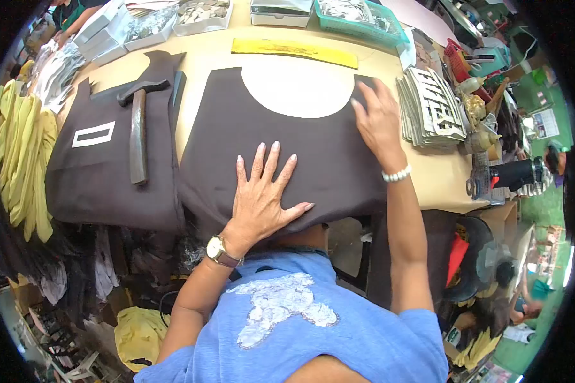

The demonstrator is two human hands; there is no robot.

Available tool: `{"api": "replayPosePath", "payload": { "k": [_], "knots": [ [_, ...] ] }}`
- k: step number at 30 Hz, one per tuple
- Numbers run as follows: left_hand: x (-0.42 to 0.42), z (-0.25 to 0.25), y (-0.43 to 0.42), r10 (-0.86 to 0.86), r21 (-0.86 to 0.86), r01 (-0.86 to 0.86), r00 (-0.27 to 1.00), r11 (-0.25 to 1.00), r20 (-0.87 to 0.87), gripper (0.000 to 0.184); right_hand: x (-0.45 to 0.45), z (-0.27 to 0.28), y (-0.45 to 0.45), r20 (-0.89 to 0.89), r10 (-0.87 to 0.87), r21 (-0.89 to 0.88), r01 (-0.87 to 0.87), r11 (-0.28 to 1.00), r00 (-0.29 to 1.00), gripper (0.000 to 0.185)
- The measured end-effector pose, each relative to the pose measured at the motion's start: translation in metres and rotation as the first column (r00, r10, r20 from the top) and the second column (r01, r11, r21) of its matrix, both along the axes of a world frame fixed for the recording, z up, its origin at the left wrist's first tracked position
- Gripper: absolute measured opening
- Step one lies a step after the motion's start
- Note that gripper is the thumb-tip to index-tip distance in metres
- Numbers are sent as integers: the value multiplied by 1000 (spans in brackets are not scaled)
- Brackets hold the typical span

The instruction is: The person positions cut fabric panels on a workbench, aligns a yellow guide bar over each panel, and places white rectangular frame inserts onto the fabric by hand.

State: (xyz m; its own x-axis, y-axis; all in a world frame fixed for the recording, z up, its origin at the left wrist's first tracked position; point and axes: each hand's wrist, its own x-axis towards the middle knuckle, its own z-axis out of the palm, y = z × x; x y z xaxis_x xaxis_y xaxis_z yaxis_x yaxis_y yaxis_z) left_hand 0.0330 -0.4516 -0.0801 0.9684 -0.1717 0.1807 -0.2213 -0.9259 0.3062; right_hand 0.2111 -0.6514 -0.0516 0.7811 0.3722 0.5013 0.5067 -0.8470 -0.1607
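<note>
A dark brown cloth panel (287,150) with a deep curved neckline lies before me, its near edge hanging over the table edge. Inside the neckline a white surface (297,89) shows. My left hand (262,198) rests flat on the lower middle of the cloth, fingers spread. At the panel's upper right corner is my right hand (378,118), thumb and fingers apart and slightly bent, touching or just over the cloth. To the left, a hammer (138,134) lies on dark cloth pieces (115,182), beside a white rectangular frame (94,134).
A yellow strip (294,52) lies beyond the neckline. Stacked pale cut-out pieces (433,107) stand at right. White boxes (201,19) and a teal tray (361,25) line the back. Yellow cloths (19,153) hang at far left. A person's arm (80,22) shows at upper left.
</note>
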Motion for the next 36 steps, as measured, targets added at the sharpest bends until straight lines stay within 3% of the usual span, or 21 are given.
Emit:
{"api": "replayPosePath", "payload": {
  "k": [4,7,11,12,13,15,16,19,21,23,25,26,29,30,33,34,35,36],
  "knots": [
    [-4,5,-4,19,-10,-19,1000,1000,6,85,75,-22,55,-81,176,110,-166,980,981,34],
    [-9,5,-6,27,-46,-26,999,999,35,84,127,-42,89,-134,204,165,-181,969,970,35],
    [-10,4,-8,47,-35,-46,998,998,32,84,146,-28,109,-295,86,-33,-100,994,952,43],
    [-12,3,-8,53,-44,-52,998,998,32,84,154,-30,108,-266,95,-38,-109,993,959,40],
    [-14,2,-9,52,-54,-50,998,997,27,84,150,-19,107,-222,155,-1,-159,987,963,31],
    [-14,1,-9,56,-61,-55,998,997,23,84,141,3,105,-368,212,140,-172,975,905,26],
    [-14,0,-9,59,-77,-57,998,995,24,83,132,8,103,-236,310,199,-266,943,921,25],
    [-13,-1,-8,80,-91,-74,995,993,62,78,69,47,90,-112,357,176,-335,926,927,22],
    [-14,-4,-8,95,-96,-86,990,992,102,72,17,63,76,-290,363,206,-313,927,886,20],
    [-14,-13,-9,119,-110,-103,982,989,147,67,-27,65,68,-444,274,123,-245,962,853,21],
    [-16,-9,-10,123,-166,-93,976,982,180,63,-49,35,56,-267,317,100,-300,949,910,26],
    [-19,-10,-10,125,-190,-91,976,978,177,63,-59,23,47,-186,259,42,-255,966,948,33],
    [-17,6,-1,159,-192,-121,967,974,199,65,-88,-1,24,-150,-100,81,113,990,984,42],
    [-16,15,5,171,-183,-133,963,974,208,66,-91,-8,14,-270,-148,120,186,975,951,51],
    [-5,25,27,220,-1,-220,975,976,40,92,-86,-33,-10,-317,-271,-22,279,960,909,59],
    [1,23,36,224,36,-223,973,974,-54,96,-81,-37,-13,-303,-299,-134,270,953,905,64],
    [8,17,44,232,74,-223,961,972,-147,100,-74,-39,-14,-301,-301,-138,271,953,905,64],
    [16,10,50,210,97,-199,970,975,-122,100,-67,-39,-12,-301,-303,-141,272,952,904,65]
  ]
}}
